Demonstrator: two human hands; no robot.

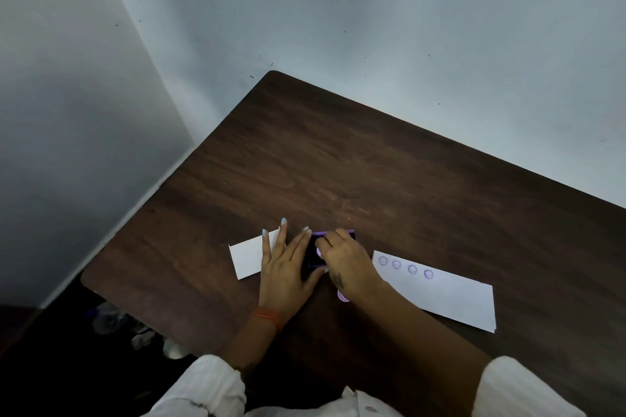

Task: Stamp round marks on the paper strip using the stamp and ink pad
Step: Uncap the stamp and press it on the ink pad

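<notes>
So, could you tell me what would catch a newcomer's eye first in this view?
Probably the two hands meeting mid-table: the right hand over the purple ink pad, the left hand flat beside it. Next, the white paper strip to the right, with four round purple marks along its far edge.

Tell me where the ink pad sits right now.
In the head view the ink pad sits on the table between the two hands, under the right hand, left of the stamped paper strip.

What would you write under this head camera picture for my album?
Right hand presses a stamp on the purple ink pad; paper strip shows four round marks.
</notes>
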